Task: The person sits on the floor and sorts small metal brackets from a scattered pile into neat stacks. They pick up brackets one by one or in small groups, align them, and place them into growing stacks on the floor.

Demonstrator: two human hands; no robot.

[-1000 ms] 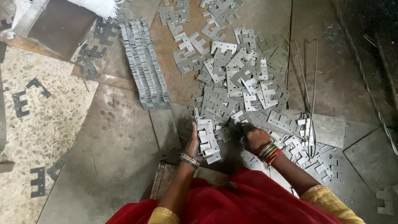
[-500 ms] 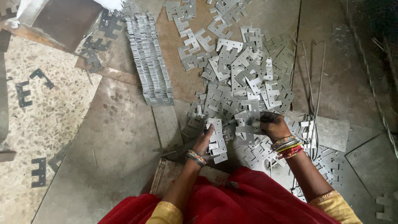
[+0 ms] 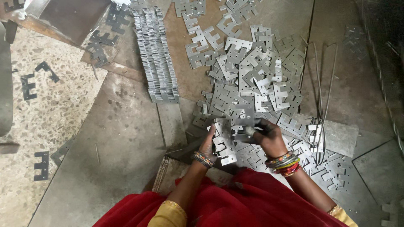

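Note:
My left hand (image 3: 208, 143) holds an upright stack of grey E-shaped metal plates (image 3: 223, 141), fanned a little against my palm. My right hand (image 3: 267, 134), dark with grime and ringed by coloured bangles, pinches one more E-shaped plate (image 3: 240, 133) and holds it against the right side of that stack. Both hands hover just above the near edge of a big loose heap of the same plates (image 3: 248, 80) spread over the floor in front of me.
A long neat row of stacked plates (image 3: 156, 59) lies on the floor at upper left. Dark single plates (image 3: 41, 164) lie scattered on the speckled floor at left. Bent wire rods (image 3: 322, 105) rest at right. My red garment (image 3: 235, 201) fills the bottom.
My right hand has come back from the heap to the left with a plate, meeting the stack. The left hand lifted the stack slightly and the view shifted closer.

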